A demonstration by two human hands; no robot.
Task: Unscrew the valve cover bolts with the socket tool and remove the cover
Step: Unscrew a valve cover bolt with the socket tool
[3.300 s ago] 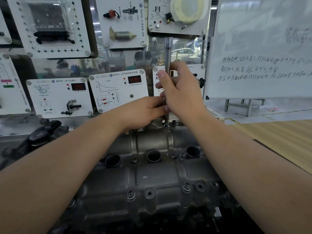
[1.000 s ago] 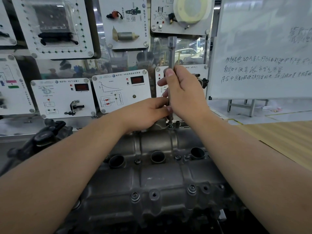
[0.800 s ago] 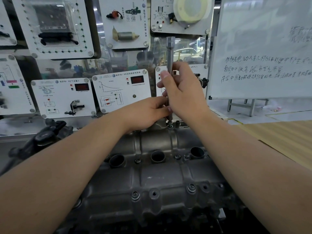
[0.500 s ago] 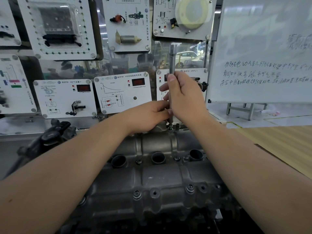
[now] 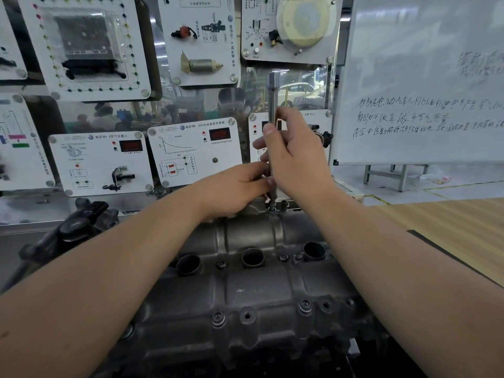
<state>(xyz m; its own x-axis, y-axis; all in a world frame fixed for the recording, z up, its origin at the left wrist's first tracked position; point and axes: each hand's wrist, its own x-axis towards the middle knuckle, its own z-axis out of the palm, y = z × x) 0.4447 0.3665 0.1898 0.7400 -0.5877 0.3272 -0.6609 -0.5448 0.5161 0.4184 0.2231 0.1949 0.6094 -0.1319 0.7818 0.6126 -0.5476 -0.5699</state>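
Lowest in the frame, the near edge of the cover point(image 5: 245, 290) shows bolts point(image 5: 305, 305) seated, so the cover sits on the engine, filling the lower centre. Further back, mid-frame, the left hand point(image 5: 234, 190) curls its fingertips round the foot of the socket tool point(image 5: 272, 99), steadying it on a far-edge bolt. The right hand point(image 5: 296, 156) wraps the upright shaft above. If the shaft tilts, the socket may slip off the head and round it; a freed bolt could drop behind the engine.
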